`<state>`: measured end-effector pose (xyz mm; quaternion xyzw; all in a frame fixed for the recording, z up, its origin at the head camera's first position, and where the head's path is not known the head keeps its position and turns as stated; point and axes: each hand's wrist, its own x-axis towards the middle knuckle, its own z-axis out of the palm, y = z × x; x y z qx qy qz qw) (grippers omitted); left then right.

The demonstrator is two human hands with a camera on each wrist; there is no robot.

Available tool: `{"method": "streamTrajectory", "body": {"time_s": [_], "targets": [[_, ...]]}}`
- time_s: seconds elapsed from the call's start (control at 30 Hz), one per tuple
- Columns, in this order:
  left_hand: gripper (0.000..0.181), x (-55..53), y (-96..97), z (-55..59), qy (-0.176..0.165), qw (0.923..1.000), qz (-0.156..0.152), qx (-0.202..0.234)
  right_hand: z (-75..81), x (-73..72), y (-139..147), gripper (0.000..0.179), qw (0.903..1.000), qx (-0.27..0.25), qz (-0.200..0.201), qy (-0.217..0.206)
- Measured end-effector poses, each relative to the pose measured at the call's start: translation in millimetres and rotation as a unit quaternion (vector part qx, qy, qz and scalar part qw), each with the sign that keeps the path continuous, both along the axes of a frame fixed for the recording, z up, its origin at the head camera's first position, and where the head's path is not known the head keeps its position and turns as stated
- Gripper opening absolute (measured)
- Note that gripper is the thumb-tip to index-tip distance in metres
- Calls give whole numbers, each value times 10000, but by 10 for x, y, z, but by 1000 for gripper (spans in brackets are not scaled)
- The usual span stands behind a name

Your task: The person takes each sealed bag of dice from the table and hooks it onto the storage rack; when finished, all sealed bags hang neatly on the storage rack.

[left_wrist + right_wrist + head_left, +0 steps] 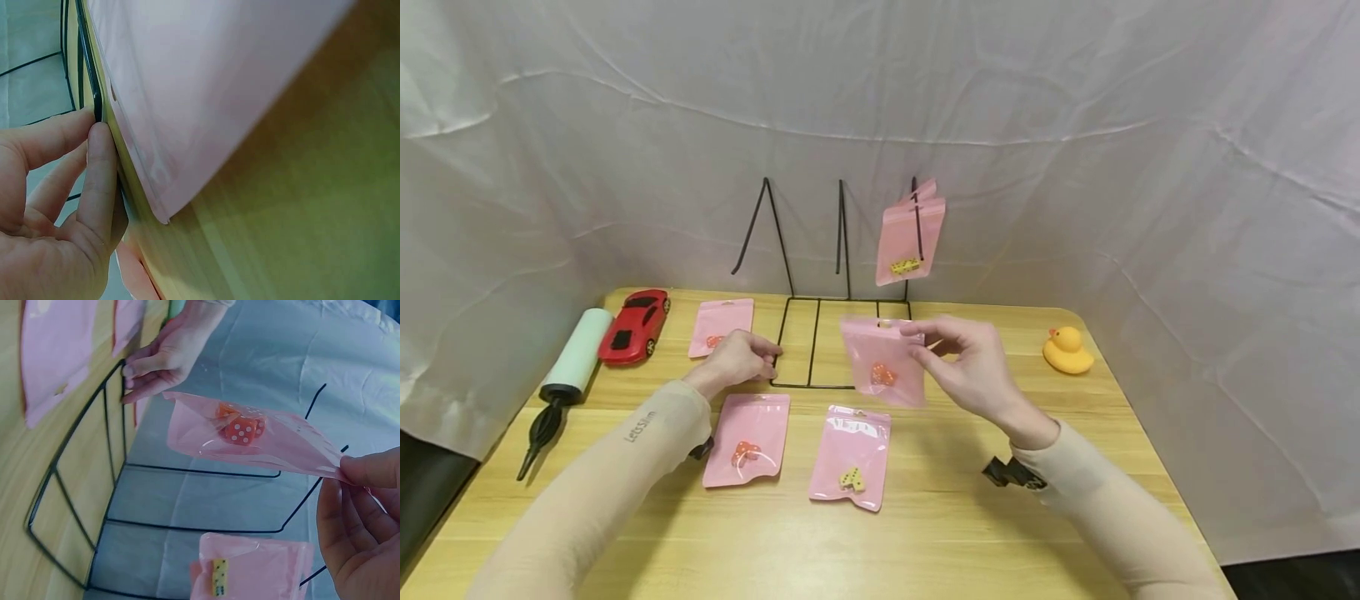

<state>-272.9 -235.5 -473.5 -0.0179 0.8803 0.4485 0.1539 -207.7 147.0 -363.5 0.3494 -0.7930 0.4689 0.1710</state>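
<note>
My right hand (970,367) pinches the top corner of a pink zip bag (865,358) between thumb and fingers. Orange dice (240,430) with white dots show through its clear front. The bag hangs over the front of a black wire display rack (812,342). At the rack's front left corner, my left hand (739,362) grips the wire base with thumb and fingertips, as the left wrist view shows close up. More pink bags (912,242) hang on the rack's right hook, the front one with yellow dice (219,577). The middle and left hooks carry no bags.
Two pink bags lie in front of the rack, one with orange dice (745,453), one with yellow dice (852,479). Another bag (722,321) lies behind my left hand. A red toy car (636,327) and pale green pump (577,354) are left, a yellow rubber duck (1067,351) right.
</note>
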Motion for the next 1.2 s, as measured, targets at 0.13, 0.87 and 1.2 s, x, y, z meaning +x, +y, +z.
{"method": "streamTrajectory", "body": {"time_s": [0.13,0.87,1.2], "targets": [[54,1,1,-1,34,10000,-2,-5,55,-17,-85,21,9994,-297,195,29],[52,3,21,18,-6,9998,65,-201,124,-160,-506,19,9871,-1546,420,-72],[54,-3,25,0,-93,9999,108,-48,152,-256,-647,20,9820,-1824,364,-334]]}}
